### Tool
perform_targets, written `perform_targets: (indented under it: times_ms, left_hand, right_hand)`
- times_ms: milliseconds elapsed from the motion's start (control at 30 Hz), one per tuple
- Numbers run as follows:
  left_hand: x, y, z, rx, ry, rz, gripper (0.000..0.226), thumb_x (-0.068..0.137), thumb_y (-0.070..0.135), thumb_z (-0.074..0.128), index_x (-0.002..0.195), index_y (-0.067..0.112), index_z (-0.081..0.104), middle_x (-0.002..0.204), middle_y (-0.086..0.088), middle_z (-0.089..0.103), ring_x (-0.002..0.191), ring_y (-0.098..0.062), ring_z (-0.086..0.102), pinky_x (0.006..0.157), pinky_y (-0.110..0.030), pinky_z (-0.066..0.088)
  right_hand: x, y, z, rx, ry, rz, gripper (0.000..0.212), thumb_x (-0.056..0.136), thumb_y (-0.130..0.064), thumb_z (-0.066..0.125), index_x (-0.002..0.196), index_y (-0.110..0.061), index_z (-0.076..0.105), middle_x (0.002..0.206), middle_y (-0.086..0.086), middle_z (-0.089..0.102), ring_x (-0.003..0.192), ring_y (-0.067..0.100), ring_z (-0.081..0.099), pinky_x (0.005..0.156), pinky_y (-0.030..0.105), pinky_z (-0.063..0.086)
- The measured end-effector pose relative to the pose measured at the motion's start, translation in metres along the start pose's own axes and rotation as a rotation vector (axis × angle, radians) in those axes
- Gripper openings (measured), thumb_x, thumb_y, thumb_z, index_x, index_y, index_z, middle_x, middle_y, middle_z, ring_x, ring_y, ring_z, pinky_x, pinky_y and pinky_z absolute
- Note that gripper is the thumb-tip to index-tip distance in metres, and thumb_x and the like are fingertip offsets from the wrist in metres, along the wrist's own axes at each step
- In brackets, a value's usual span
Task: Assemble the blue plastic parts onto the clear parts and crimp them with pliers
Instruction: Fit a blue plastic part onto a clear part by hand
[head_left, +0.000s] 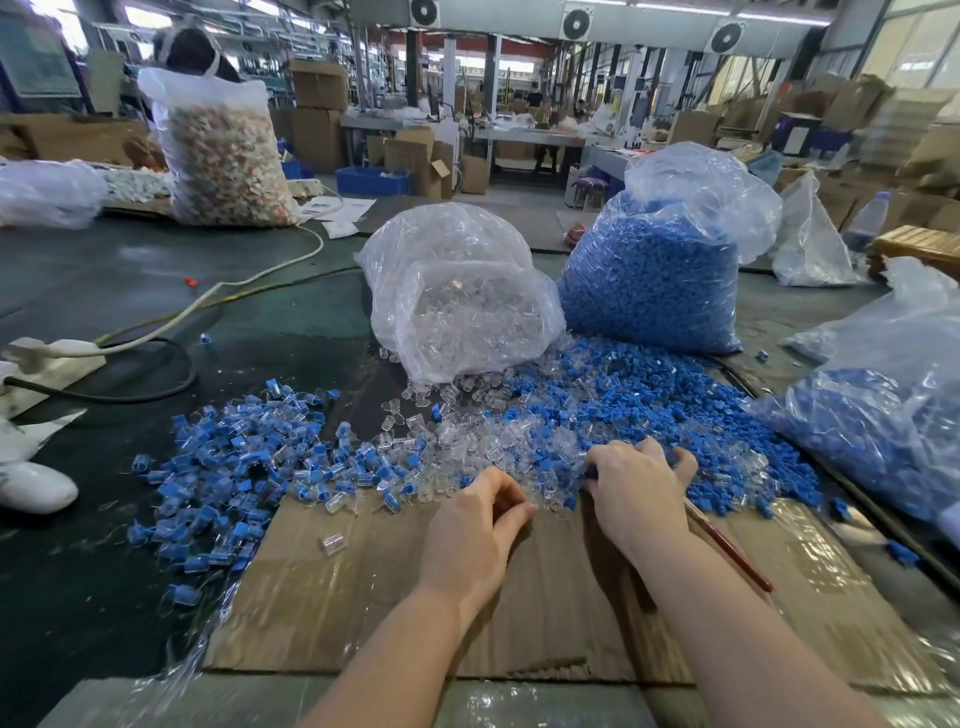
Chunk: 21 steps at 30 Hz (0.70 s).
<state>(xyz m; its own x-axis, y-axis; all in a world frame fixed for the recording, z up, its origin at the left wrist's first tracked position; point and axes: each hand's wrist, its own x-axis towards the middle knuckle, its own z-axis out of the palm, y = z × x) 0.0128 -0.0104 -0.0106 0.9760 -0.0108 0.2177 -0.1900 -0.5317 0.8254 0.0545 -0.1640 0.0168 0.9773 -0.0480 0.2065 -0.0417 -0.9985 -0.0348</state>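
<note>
Loose clear parts (467, 431) and loose blue parts (649, 395) lie heaped at the far edge of a cardboard sheet (363, 597). Assembled blue-and-clear pieces (234, 467) are spread to the left. My left hand (478, 519) has its fingers curled, and its fingertips pinch a clear part at the heap's front edge. My right hand (634, 483) reaches into the mixed heap with curled fingers. It holds pliers whose red handle (727, 545) sticks out below the wrist. The plier jaws are hidden by the hand.
Behind the heaps stand an open bag of clear parts (457, 312) and a full bag of blue parts (649, 280). Another bag of blue parts (883, 415) lies at the right. A power strip with cables (52, 353) sits at the left. One clear part (332, 543) lies alone on the cardboard.
</note>
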Motion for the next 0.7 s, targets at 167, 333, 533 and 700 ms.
perform_targets:
  times_ms: [167, 333, 533, 700]
  left_hand:
    - [-0.001, 0.001, -0.001, 0.004, -0.001, 0.007, 0.007, 0.088, 0.026, 0.061, 0.084, 0.027, 0.056, 0.081, 0.012, 0.064, 0.077, 0.0, 0.059, 0.072, -0.014, 0.048]
    - [-0.001, 0.001, -0.001, -0.007, -0.002, 0.006, 0.009, 0.088, 0.023, 0.061, 0.083, 0.028, 0.056, 0.079, 0.011, 0.064, 0.076, -0.001, 0.06, 0.069, -0.011, 0.046]
    - [-0.001, 0.002, -0.001, -0.039, -0.005, -0.014, 0.01, 0.088, 0.021, 0.062, 0.083, 0.028, 0.058, 0.077, 0.011, 0.065, 0.074, 0.0, 0.061, 0.068, -0.009, 0.046]
    - [-0.001, 0.002, -0.002, -0.032, 0.029, 0.002, 0.009, 0.088, 0.021, 0.062, 0.083, 0.028, 0.061, 0.076, 0.011, 0.067, 0.072, 0.0, 0.061, 0.066, -0.006, 0.043]
  right_hand:
    - [-0.001, -0.002, 0.0, -0.017, 0.012, -0.031, 0.021, 0.09, -0.011, 0.049, 0.093, -0.029, 0.059, 0.096, -0.008, 0.06, 0.105, 0.02, 0.044, 0.102, 0.049, 0.016]
    - [-0.006, 0.0, 0.0, -0.003, 0.088, -0.065, 0.013, 0.094, -0.038, 0.05, 0.093, -0.028, 0.057, 0.098, -0.01, 0.058, 0.103, 0.017, 0.047, 0.098, 0.041, 0.021]
    - [-0.02, -0.006, 0.0, 0.256, 0.221, -0.11, 0.02, 0.093, -0.037, 0.051, 0.086, -0.02, 0.059, 0.085, -0.005, 0.063, 0.077, 0.012, 0.049, 0.074, 0.027, 0.038]
    - [-0.042, -0.019, 0.009, 0.522, 0.219, -0.119, 0.017, 0.092, -0.017, 0.057, 0.102, -0.014, 0.07, 0.091, 0.003, 0.067, 0.087, 0.02, 0.055, 0.08, 0.031, 0.041]
